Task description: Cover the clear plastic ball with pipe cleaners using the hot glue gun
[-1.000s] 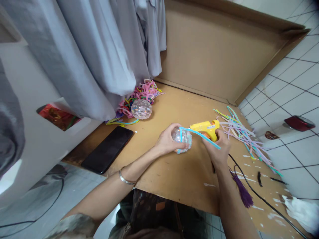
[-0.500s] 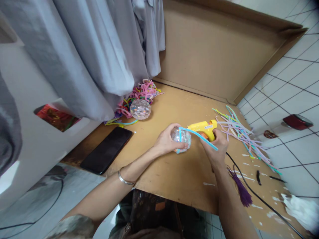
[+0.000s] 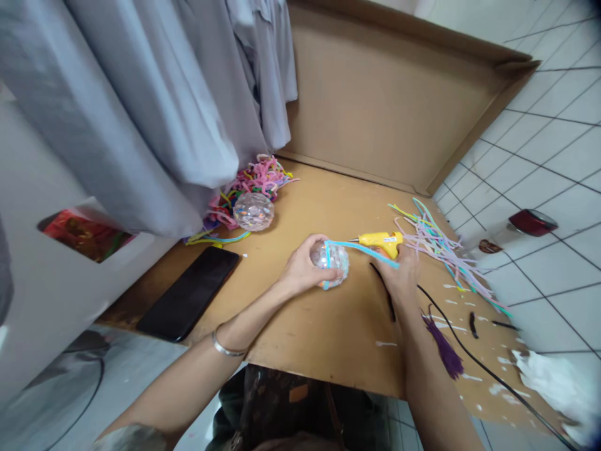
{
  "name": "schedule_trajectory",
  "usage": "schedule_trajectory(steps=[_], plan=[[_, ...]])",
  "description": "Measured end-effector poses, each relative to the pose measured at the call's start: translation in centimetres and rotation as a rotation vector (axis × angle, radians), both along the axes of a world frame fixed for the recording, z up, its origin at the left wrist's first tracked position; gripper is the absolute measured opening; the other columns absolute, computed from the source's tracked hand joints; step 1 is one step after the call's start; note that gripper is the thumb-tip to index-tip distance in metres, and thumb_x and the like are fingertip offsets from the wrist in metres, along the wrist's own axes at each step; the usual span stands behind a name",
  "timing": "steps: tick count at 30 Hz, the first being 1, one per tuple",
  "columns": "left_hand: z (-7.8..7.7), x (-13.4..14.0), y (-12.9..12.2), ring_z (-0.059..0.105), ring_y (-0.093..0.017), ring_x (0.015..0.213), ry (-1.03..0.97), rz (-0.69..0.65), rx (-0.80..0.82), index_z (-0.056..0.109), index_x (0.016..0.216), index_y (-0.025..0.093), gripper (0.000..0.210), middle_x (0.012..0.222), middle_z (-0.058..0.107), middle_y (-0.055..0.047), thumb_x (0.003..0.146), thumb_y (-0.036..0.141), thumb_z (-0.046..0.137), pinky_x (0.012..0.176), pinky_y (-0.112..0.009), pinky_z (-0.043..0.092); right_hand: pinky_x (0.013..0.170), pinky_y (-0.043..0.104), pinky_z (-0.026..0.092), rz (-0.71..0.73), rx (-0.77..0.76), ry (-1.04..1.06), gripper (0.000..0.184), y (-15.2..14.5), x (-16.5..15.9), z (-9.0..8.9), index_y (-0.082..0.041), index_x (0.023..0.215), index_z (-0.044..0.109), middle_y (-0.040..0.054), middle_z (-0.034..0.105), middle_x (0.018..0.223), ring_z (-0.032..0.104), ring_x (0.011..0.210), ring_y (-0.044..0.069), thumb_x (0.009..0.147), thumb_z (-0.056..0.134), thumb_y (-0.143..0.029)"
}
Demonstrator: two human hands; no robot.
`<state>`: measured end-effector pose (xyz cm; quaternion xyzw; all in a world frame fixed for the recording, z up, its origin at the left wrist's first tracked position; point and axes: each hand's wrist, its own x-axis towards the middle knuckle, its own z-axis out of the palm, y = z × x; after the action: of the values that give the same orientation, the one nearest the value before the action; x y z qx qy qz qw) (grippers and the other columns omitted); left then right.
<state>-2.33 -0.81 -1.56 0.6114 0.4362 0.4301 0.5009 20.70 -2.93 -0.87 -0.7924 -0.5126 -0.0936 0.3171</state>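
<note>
My left hand is wrapped around the left side of a clear faceted ball, holding it just above the table. A light blue pipe cleaner runs down over the ball, and its free end stretches off to the right. In my right hand is a yellow hot glue gun, its metal nozzle pointing left toward the ball, a small gap away from it. The strip's free end passes in front of the gun and reaches my right fingers; whether they grip it I cannot tell.
A second clear ball sits by a heap of colourful pipe cleaners. A black phone lies at left. Loose pastel pipe cleaners, a purple tassel, a black cord and white tissue are at right.
The glue gun has drawn back slightly to the right, so its nozzle now shows apart from the ball. My left hand keeps the same hold; the whole view has shifted a little.
</note>
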Motion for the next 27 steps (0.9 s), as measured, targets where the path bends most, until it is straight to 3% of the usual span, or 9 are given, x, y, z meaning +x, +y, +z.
schedule_trajectory(steps=[4, 11, 17, 20, 24, 27], plan=[[-0.1, 0.0, 0.1, 0.064, -0.020, 0.090, -0.010, -0.010, 0.011, 0.057, 0.114, 0.022, 0.071, 0.101, 0.067, -0.002, 0.050, 0.028, 0.085, 0.084, -0.034, 0.051, 0.077, 0.037, 0.045, -0.076, -0.101, -0.079, 0.043, 0.4, 0.9, -1.4, -0.010, 0.100, 0.067, 0.0183, 0.067, 0.097, 0.059, 0.091, 0.029, 0.080, 0.055, -0.046], [0.1, 0.1, -0.2, 0.065, -0.022, 0.094, 0.028, -0.008, 0.030, 0.057, 0.116, 0.021, 0.072, 0.105, 0.068, -0.004, 0.050, 0.027, 0.085, 0.088, -0.038, 0.053, 0.073, 0.036, 0.044, -0.136, -0.159, -0.127, 0.039, 0.8, 1.4, -3.3, -0.009, 0.097, 0.068, 0.0194, 0.069, 0.094, 0.063, 0.089, 0.030, 0.083, 0.058, -0.045], [0.1, 0.2, -0.4, 0.066, -0.023, 0.097, 0.089, 0.015, 0.095, 0.058, 0.116, 0.021, 0.071, 0.106, 0.070, -0.003, 0.051, 0.026, 0.085, 0.090, -0.039, 0.053, 0.079, 0.042, 0.041, -0.092, -0.121, -0.218, 0.037, 0.5, 0.8, -2.8, -0.008, 0.093, 0.068, 0.0235, 0.068, 0.097, 0.060, 0.093, 0.033, 0.085, 0.061, -0.043], [-0.1, 0.3, -0.5, 0.066, -0.025, 0.101, 0.119, 0.026, 0.116, 0.057, 0.118, 0.021, 0.073, 0.110, 0.069, -0.004, 0.051, 0.028, 0.086, 0.094, -0.041, 0.052, 0.081, 0.041, 0.039, 0.050, 0.051, -0.309, 0.030, 0.1, -0.2, -1.8, -0.012, 0.098, 0.068, 0.0183, 0.068, 0.097, 0.059, 0.093, 0.030, 0.091, 0.054, -0.037], [0.0, 0.2, -0.7, 0.065, -0.027, 0.107, 0.129, 0.019, 0.171, 0.057, 0.117, 0.020, 0.072, 0.115, 0.068, -0.006, 0.053, 0.031, 0.085, 0.098, -0.044, 0.051, 0.078, 0.036, 0.039, 0.392, 0.367, -0.347, 0.020, -0.7, -2.8, -0.5, -0.017, 0.098, 0.066, 0.0095, 0.069, 0.089, 0.060, 0.086, 0.023, 0.093, 0.053, -0.031], [0.1, 0.2, -0.8, 0.065, -0.027, 0.107, 0.163, 0.027, 0.226, 0.057, 0.118, 0.020, 0.069, 0.117, 0.068, -0.007, 0.054, 0.027, 0.083, 0.098, -0.044, 0.051, 0.083, 0.036, 0.040, 0.632, 0.417, -0.386, 0.020, -1.8, -4.8, 0.3, -0.020, 0.109, 0.064, 0.0068, 0.071, 0.095, 0.062, 0.089, 0.022, 0.092, 0.057, -0.029]])
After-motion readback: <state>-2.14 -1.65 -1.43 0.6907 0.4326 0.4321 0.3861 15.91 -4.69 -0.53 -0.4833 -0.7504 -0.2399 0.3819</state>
